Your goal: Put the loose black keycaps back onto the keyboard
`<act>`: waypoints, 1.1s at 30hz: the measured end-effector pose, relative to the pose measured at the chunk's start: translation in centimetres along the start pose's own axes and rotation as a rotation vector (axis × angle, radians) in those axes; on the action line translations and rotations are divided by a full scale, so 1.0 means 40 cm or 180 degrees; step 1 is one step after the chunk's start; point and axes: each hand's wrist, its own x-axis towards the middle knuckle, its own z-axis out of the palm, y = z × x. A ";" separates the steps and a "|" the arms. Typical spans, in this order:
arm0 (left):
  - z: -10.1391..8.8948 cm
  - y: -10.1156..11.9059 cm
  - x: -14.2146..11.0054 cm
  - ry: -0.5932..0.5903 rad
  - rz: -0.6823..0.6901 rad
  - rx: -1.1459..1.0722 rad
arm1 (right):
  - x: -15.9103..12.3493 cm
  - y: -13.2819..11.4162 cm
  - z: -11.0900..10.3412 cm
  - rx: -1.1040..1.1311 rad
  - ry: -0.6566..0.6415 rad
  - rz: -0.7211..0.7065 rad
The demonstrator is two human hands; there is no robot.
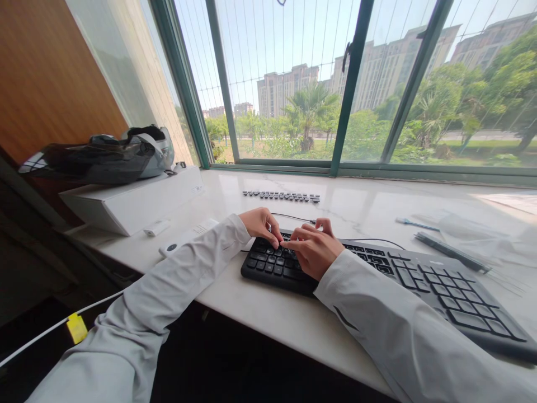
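A black keyboard [264, 267] lies on the white marble sill under both my hands. Its left end has keycaps on, while bare key sockets show in its middle and at the number pad. My left hand [264, 226] is closed in a pinch over the upper left keys; whatever is between thumb and finger is too small to make out. Reaching in from the right, my right hand [315, 247] hovers low over the keys with its index finger stretched to my left fingertips. Its thumb is hidden. Loose black keycaps [285, 196] stand in rows behind the keyboard.
On the left, a dark visor-like headgear [126, 154] rests on a white box [134, 198]. A white device [184, 238] lies near my left forearm. A blue-tipped tool [417, 224], a dark strip [451, 252] and clear plastic wrapping [474, 232] lie at right.
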 end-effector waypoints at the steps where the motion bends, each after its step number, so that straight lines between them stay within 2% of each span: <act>1: -0.001 0.000 0.000 -0.0007 -0.0041 -0.0006 | 0.000 0.000 0.000 0.0000 -0.0002 0.0007; 6: -0.011 0.014 -0.005 -0.0140 -0.0201 0.0012 | 0.000 0.003 0.003 0.0009 -0.0026 0.0038; 21: -0.019 0.033 -0.024 -0.0213 -0.0048 0.0030 | -0.001 0.007 0.005 -0.0017 0.0062 -0.0019; 33: -0.019 0.002 -0.020 -0.0139 0.0368 0.0216 | 0.002 0.005 -0.001 0.0055 0.0021 -0.0076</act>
